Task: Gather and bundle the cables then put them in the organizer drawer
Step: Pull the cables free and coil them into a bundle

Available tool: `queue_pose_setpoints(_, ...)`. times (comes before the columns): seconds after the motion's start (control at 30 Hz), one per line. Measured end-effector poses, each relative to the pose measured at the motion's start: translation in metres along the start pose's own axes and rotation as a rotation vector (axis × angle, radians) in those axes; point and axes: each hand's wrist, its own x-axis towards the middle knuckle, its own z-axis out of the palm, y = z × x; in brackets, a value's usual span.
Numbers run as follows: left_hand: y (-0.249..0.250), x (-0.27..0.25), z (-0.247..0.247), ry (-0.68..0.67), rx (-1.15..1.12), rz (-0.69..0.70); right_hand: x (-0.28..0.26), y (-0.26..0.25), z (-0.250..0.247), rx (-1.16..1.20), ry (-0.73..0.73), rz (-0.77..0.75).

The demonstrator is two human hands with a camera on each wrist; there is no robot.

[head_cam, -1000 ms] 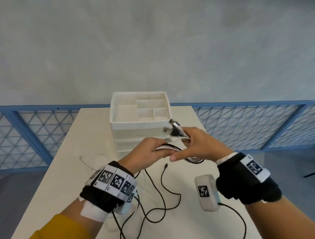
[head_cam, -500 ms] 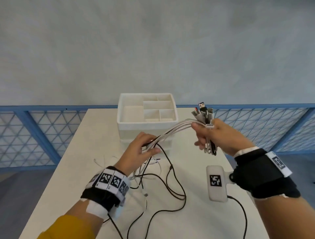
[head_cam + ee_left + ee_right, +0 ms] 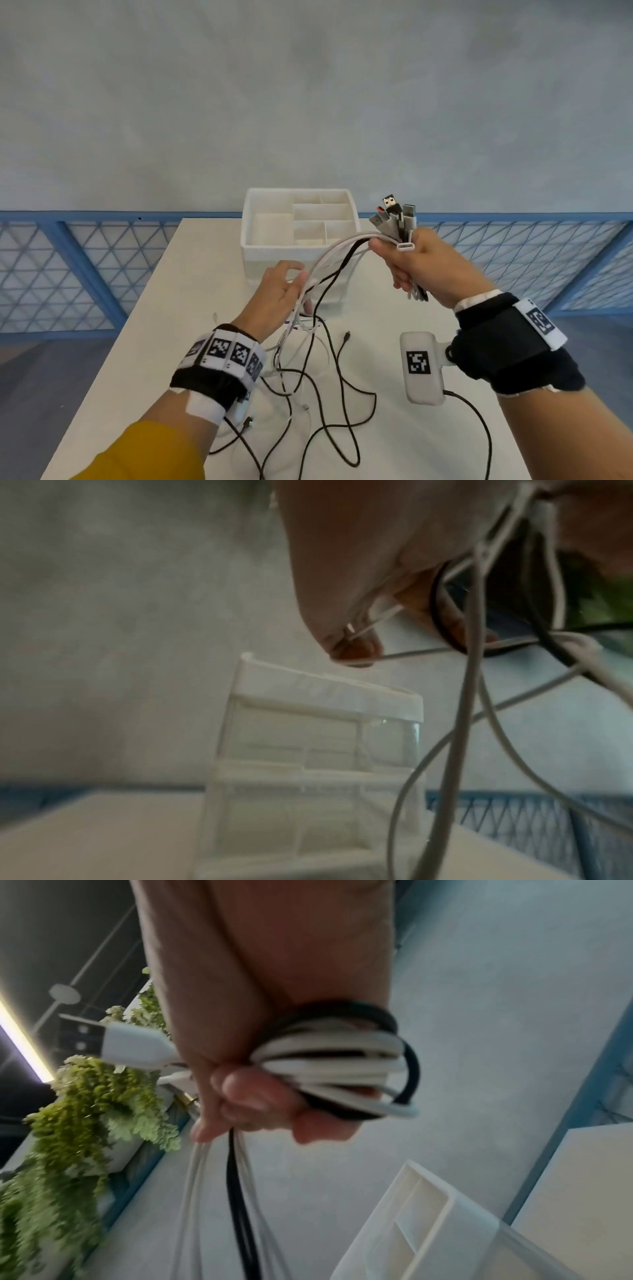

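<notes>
Clenching looped cables (image 3: 325, 260) in the right grip (image 3: 421, 263) — plugs upward, left grip (image 3: 277, 294) lightly pinching trailing strands.

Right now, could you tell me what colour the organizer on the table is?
The organizer is white; the head view shows it best.

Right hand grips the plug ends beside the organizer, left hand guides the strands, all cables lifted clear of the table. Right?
No. The head view shows much of the cables lying tangled on the table. The right hand, left hand and organizer are as stated.
</notes>
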Motion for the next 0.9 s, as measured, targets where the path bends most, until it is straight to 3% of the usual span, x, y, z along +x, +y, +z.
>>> queue_pose_setpoints(0.07,-0.004,0.003,0.004,0.029,0.284,0.007,0.000,-0.004,0.004,0.023,-0.009,-0.046)
queue_pose_setpoints(0.17,-0.004,0.004,0.005,0.247,0.530,0.096,0.001,-0.006,0.003,0.030,-0.005,-0.093)
queue_pose_setpoints(0.3,-0.012,0.002,-0.005,0.554,0.199,0.238,0.006,0.001,-0.009,0.115,0.045,-0.108)
queue_pose_setpoints(0.37,-0.028,-0.002,-0.012,0.709,-0.010,0.156,0.007,0.003,-0.021,0.147,0.086,-0.103)
queue_pose_setpoints(0.43,-0.043,-0.002,-0.018,0.814,-0.220,-0.039,0.008,0.002,-0.030,0.160,0.103,-0.107)
queue_pose_setpoints(0.47,-0.044,-0.001,-0.017,0.774,-0.370,-0.138,0.007,0.001,-0.032,0.141,0.100,-0.104)
queue_pose_setpoints(0.5,-0.039,0.000,-0.014,0.652,-0.504,-0.205,0.007,0.000,-0.030,0.114,0.091,-0.101)
queue_pose_setpoints(0.57,-0.017,-0.003,0.002,0.415,-0.594,-0.183,0.006,-0.004,-0.023,0.070,0.073,-0.100)
queue_pose_setpoints(0.6,-0.003,-0.009,0.012,0.388,-0.573,-0.119,0.006,-0.006,-0.019,0.055,0.074,-0.100)
queue_pose_setpoints(0.7,0.029,-0.033,0.044,0.525,-0.285,0.190,0.005,-0.010,-0.009,0.050,0.089,-0.069)
queue_pose_setpoints(0.77,0.039,-0.043,0.060,0.464,-0.115,0.300,0.003,-0.012,-0.007,0.036,0.096,-0.050)
queue_pose_setpoints(0.83,0.039,-0.038,0.065,0.452,-0.065,0.236,0.000,-0.015,-0.007,0.004,0.089,-0.045)
queue_pose_setpoints(0.9,0.039,-0.023,0.059,0.509,-0.290,0.027,-0.004,-0.017,-0.008,-0.020,0.075,-0.048)
